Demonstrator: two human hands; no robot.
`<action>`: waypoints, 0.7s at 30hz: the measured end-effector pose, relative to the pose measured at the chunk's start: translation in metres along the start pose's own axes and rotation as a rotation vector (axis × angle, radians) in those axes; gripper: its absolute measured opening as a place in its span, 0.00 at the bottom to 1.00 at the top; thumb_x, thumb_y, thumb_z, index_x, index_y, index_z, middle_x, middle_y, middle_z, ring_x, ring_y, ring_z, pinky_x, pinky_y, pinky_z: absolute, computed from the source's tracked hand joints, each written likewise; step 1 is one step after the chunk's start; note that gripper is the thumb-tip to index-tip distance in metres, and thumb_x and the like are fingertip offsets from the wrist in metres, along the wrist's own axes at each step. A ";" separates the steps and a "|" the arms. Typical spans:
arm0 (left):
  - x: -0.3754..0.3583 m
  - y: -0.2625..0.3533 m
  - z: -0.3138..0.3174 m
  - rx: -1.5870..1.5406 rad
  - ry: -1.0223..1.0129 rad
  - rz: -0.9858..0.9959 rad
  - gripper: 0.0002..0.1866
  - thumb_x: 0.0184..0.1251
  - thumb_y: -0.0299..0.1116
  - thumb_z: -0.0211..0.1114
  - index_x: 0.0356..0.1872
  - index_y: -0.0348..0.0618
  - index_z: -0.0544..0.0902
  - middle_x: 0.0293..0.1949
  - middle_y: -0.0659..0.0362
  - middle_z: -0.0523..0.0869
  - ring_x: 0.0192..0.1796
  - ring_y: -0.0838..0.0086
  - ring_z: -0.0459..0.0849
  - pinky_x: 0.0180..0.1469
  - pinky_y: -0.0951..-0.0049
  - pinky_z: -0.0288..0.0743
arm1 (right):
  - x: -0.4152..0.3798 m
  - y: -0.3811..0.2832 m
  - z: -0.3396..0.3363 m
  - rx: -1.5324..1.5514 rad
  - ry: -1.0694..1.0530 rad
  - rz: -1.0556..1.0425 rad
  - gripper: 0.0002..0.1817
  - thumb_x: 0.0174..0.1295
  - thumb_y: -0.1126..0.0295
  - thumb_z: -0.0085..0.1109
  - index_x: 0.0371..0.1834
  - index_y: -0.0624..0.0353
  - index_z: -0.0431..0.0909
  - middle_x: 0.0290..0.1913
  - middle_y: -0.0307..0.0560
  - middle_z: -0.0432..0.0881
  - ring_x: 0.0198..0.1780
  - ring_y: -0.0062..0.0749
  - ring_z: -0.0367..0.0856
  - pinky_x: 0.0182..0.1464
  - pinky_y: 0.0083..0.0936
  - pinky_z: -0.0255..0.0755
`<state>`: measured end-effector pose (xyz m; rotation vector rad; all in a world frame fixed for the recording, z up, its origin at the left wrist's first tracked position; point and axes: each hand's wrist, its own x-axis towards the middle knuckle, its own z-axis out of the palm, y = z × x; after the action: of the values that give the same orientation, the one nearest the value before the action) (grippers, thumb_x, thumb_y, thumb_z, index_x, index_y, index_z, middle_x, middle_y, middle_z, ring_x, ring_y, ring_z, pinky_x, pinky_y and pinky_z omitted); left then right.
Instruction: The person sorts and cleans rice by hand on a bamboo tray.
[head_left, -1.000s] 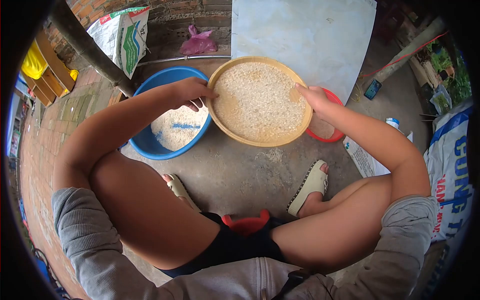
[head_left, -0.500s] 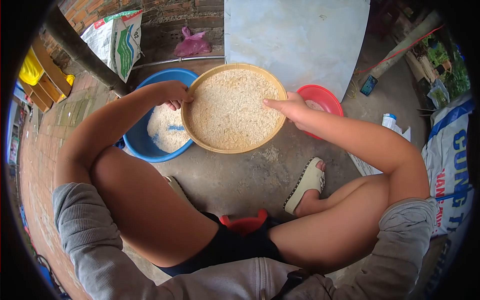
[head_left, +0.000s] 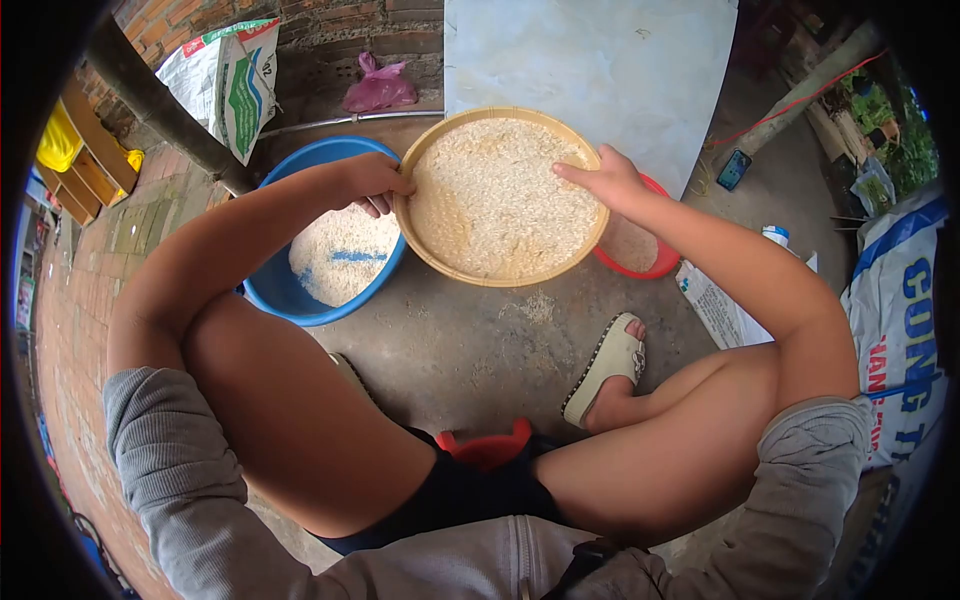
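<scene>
A round woven winnowing basket is held up in front of me, spread with pale grain that looks like rice. My left hand grips its left rim, thumb on top and fingers partly beneath. On the opposite side my right hand clasps the upper right rim, the thumb lying over the inside and the other fingers hidden below. Behind the left hand stands a blue basin with more of the pale grain in it. Under the basket's right side is a red basin, partly covered, with some grain inside.
A large pale panel leans at the back beside a pink plastic bag. Spilled grain dots the concrete floor. A phone lies at right, near printed sacks. A wooden post rises at left.
The basket has shifted right and slightly away from me, both hands moving with it. Its grain has slid toward the right, baring some of the left side. More of the blue basin shows.
</scene>
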<state>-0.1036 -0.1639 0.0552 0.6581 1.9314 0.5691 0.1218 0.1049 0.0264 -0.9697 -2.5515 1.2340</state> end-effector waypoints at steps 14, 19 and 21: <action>-0.009 0.035 0.039 -0.123 -0.039 0.081 0.12 0.62 0.39 0.62 0.37 0.39 0.77 0.27 0.59 0.80 0.26 0.76 0.78 0.30 0.76 0.75 | 0.025 0.026 -0.032 -0.084 -0.011 0.243 0.34 0.51 0.42 0.62 0.41 0.69 0.74 0.37 0.56 0.82 0.38 0.39 0.83 0.42 0.31 0.74; -0.006 0.019 0.026 -0.045 0.040 -0.072 0.12 0.59 0.35 0.62 0.39 0.37 0.78 0.27 0.58 0.80 0.24 0.76 0.78 0.27 0.75 0.75 | 0.001 -0.009 -0.003 -0.265 0.062 -0.147 0.35 0.50 0.43 0.64 0.38 0.70 0.68 0.36 0.60 0.80 0.39 0.43 0.82 0.43 0.33 0.74; -0.015 0.023 0.040 -0.101 0.034 -0.062 0.12 0.60 0.34 0.61 0.39 0.36 0.77 0.27 0.58 0.79 0.24 0.75 0.78 0.26 0.75 0.76 | 0.000 -0.011 -0.009 -0.263 0.038 -0.130 0.35 0.50 0.42 0.64 0.39 0.69 0.68 0.36 0.59 0.80 0.39 0.42 0.82 0.42 0.33 0.74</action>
<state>-0.0573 -0.1524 0.0631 0.5263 1.9344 0.6384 0.1203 0.1057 0.0410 -0.8454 -2.7448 0.8545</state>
